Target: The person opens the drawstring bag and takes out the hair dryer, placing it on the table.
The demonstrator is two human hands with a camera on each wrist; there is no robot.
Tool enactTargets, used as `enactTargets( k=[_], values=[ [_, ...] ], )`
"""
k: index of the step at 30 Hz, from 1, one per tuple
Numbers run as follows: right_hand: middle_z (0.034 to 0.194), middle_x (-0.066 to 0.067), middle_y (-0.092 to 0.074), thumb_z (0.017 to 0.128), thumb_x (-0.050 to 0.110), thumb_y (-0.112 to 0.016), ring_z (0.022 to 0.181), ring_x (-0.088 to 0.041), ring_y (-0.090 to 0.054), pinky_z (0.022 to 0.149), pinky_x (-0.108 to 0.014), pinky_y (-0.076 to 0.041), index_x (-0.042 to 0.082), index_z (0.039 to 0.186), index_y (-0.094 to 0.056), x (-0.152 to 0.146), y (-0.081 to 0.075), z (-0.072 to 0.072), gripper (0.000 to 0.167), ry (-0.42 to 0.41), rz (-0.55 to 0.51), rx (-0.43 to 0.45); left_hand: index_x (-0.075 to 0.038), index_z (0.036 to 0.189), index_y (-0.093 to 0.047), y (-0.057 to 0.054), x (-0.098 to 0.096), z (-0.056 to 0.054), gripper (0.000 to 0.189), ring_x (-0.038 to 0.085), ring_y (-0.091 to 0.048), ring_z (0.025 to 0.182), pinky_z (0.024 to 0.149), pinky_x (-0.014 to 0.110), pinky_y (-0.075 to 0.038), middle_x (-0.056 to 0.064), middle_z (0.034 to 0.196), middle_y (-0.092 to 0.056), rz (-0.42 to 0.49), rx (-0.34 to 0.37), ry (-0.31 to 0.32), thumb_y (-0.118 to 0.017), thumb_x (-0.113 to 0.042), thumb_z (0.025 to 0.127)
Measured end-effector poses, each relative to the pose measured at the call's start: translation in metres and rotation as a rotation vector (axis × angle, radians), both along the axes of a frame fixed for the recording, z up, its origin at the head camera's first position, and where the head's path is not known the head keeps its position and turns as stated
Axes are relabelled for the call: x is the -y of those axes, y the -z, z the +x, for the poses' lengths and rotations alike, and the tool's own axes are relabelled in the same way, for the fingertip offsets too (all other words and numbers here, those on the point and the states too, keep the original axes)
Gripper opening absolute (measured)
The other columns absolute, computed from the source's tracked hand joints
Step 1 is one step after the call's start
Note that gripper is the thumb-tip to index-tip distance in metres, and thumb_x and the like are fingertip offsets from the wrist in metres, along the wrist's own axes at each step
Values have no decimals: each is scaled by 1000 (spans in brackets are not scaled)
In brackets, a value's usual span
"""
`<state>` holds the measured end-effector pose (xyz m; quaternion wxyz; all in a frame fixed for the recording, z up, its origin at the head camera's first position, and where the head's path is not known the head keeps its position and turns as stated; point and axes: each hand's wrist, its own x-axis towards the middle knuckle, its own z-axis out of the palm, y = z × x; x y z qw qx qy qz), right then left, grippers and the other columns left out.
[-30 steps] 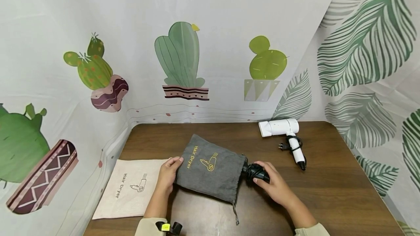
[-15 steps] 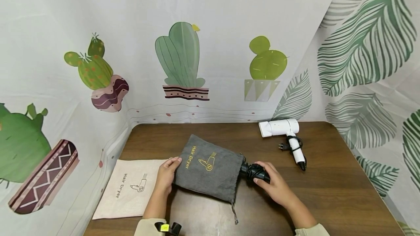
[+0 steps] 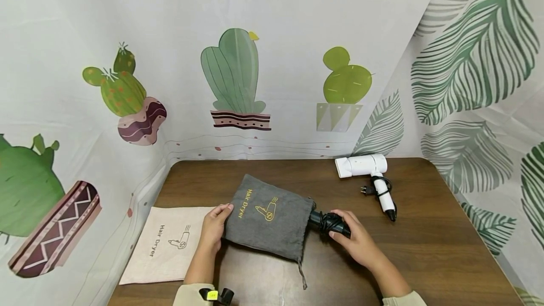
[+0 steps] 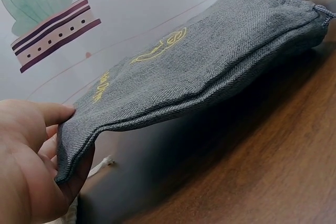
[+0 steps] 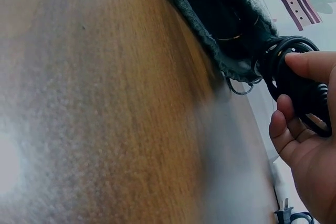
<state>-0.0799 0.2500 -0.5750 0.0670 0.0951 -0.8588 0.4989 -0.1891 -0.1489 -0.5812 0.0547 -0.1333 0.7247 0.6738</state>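
A grey drawstring bag point(image 3: 272, 216) with yellow "Hair Dryer" print is held raised over the table, its mouth to the right. My left hand point(image 3: 214, 225) pinches the bag's closed left end, thumb on top, as the left wrist view shows. My right hand point(image 3: 354, 237) grips the cord-wrapped handle of a dark hair dryer point(image 3: 329, 223), which sticks out of the bag's mouth. The dryer's head is hidden inside the bag. In the right wrist view the gathered opening point(image 5: 226, 24) gapes around the handle, and the coiled black cord point(image 5: 278, 61) lies under my thumb.
A white hair dryer point(image 3: 367, 166) with its black cord wound on the handle lies at the back right. A flat cream "Hair Dryer" bag point(image 3: 170, 244) lies at left, partly under my left forearm. Behind the wooden table point(image 3: 425, 240) hangs a printed cloth point(image 3: 289, 60).
The grey bag and my left hand have shifted slightly left. More of the dark dryer's handle shows outside the mouth, while my right hand stays almost in place.
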Motion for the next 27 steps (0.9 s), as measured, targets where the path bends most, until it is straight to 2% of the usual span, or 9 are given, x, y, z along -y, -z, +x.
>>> enactTargets(
  k=[9,14,19,27],
  values=[
    [130,-9,-55,93,13,-73,105,-6,-56,85,-21,-51,9,139,-53,-1,2,0,51,6,-9,17,-2,106,-73,0,3,-1,30,10,-59,84,74,24,-49,-9,85,-66,28,20,-23,-73,-29,94],
    [129,-9,-56,92,12,-73,105,-6,-56,84,-21,-51,9,139,-53,-2,2,0,51,12,-6,8,-2,110,-72,-1,3,0,32,10,-58,88,76,23,-49,-9,89,-66,19,23,-20,-72,-30,94],
    [129,-8,-56,92,12,-74,104,-6,-56,84,-21,-51,14,139,-53,-2,3,0,51,20,2,5,-1,113,-72,-1,4,0,33,10,-57,95,81,22,-48,-9,96,-67,17,19,-19,-72,-29,94],
    [129,-7,-56,91,12,-74,103,-6,-56,84,-21,-50,9,139,-53,-4,2,0,52,29,-1,7,-2,108,-73,0,6,-1,31,10,-58,93,80,23,-48,-10,92,-66,23,18,-27,-73,-30,94]
  ],
)
